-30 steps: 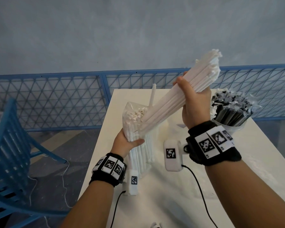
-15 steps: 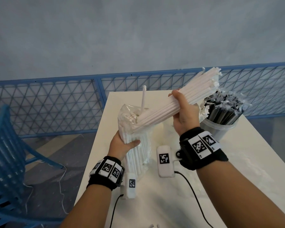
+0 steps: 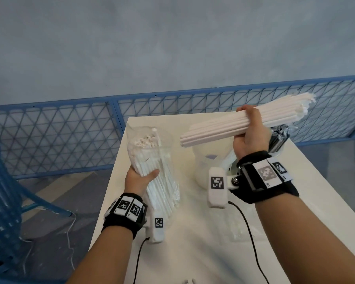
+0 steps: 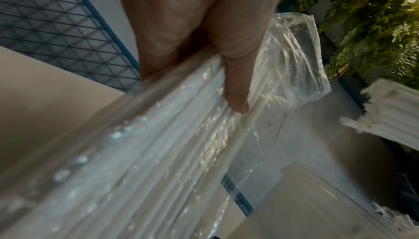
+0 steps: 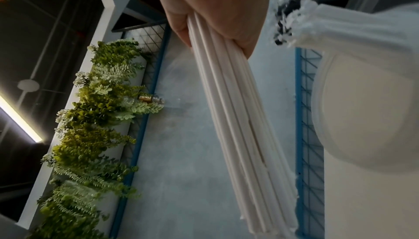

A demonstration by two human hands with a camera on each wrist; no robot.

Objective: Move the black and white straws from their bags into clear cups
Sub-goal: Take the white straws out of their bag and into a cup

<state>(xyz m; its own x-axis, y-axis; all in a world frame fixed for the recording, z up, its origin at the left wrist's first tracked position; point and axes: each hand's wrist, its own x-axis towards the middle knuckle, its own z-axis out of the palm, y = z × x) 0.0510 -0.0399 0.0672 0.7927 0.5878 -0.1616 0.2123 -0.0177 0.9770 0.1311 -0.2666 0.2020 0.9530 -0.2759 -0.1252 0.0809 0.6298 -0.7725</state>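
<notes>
Fingers (image 5: 229, 18) of the right hand (image 3: 249, 136) are curled tight around a bundle of white straws (image 3: 230, 125), held clear above the white table (image 3: 203, 238). The left hand (image 3: 138, 179) grips the clear bag (image 3: 152, 165), upright, with the remaining white straws inside. A clear cup (image 3: 205, 167) stands below the bundle. Black straws (image 3: 280, 138) stand in a cup behind the right wrist.
</notes>
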